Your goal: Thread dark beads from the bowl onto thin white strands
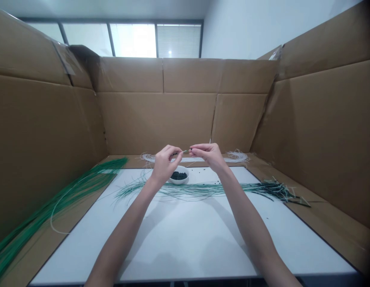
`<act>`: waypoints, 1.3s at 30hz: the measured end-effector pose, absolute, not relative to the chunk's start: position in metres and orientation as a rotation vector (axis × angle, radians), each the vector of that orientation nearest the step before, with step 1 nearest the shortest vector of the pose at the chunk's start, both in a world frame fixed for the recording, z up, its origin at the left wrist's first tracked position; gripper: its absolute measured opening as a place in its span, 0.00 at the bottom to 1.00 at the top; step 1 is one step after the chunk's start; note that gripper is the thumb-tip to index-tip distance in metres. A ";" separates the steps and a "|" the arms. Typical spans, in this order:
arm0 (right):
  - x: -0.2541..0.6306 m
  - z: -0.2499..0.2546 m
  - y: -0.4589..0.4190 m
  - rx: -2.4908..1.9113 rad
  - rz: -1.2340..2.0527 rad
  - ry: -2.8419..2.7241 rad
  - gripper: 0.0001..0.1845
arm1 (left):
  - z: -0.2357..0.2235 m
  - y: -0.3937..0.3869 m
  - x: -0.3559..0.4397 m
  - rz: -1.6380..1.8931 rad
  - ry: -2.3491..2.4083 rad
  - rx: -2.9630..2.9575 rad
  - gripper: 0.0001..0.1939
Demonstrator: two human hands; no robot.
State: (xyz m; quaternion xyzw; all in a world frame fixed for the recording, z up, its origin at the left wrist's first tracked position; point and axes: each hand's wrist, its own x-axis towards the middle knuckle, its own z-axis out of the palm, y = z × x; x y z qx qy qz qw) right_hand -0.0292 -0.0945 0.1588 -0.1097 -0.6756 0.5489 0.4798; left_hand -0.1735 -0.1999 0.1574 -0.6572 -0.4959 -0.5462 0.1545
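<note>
Both of my hands are raised over the far part of the white board (179,235), fingertips almost meeting. My left hand (165,163) is closed in a pinch on a thin green strand (185,151) that reaches across to the right fingertips. Between thumb and forefinger of my right hand (209,156), also pinched, is a small dark bead (190,150) at the strand's end. Just below the left fingers stands a white bowl (179,182) holding many small black beads (179,175). Part of its rim is hidden by the left hand.
Green strands (196,189) lie across the board, their right ends thick with dark beads (274,188). A bundle of white strands (237,156) lies behind the hands, and long green strands (83,183) lie at left. Cardboard walls (157,119) enclose three sides. Loose beads dot the board.
</note>
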 end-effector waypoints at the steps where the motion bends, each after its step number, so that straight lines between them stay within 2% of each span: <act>1: -0.029 0.158 -0.093 -0.242 1.389 -1.633 0.10 | 0.158 -0.201 -0.173 -1.573 -1.423 -1.881 0.04; 8: -0.030 0.157 -0.094 -0.147 1.473 -1.637 0.07 | 0.160 -0.203 -0.170 -1.596 -1.400 -1.897 0.04; 27: -0.031 0.156 -0.095 -0.135 1.445 -1.687 0.07 | 0.159 -0.205 -0.168 -1.529 -1.353 -1.916 0.04; 39: -0.028 0.160 -0.097 -0.198 1.263 -1.806 0.09 | 0.157 -0.204 -0.169 -1.454 -1.305 -1.915 0.04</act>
